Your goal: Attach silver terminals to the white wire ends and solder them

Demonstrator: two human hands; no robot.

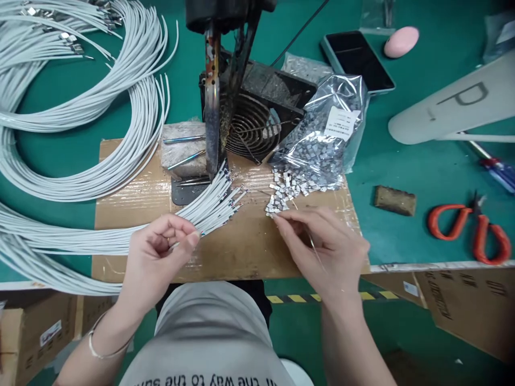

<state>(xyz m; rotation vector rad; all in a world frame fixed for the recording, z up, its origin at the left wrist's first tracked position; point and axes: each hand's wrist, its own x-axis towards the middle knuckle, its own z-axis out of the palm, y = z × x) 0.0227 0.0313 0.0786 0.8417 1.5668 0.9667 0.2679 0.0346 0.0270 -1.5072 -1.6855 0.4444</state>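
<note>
My left hand (pixel 167 257) is closed in a pinch on the end of a white cable, beside a fanned bundle of white cables (pixel 215 201) with dark tips. Thumb and index finger of my right hand (pixel 322 241) are pressed together at the lower edge of a pile of small metal connectors (pixel 287 187). A thin wire runs through the right hand; whether a connector is between the fingertips is too small to tell. Behind the pile lies a clear plastic bag (pixel 322 142) full of connectors. Both hands are over a cardboard sheet (pixel 245 257).
A soldering stand (pixel 213 96) with metal tips rises at centre, before a black fan (pixel 253 120). Coiled white cables (pixel 80 182) fill the left. At right are a phone (pixel 358 59), a pink egg-shaped object (pixel 401 42), a white tube (pixel 454 102), a brown block (pixel 395 200) and red-handled cutters (pixel 483 233).
</note>
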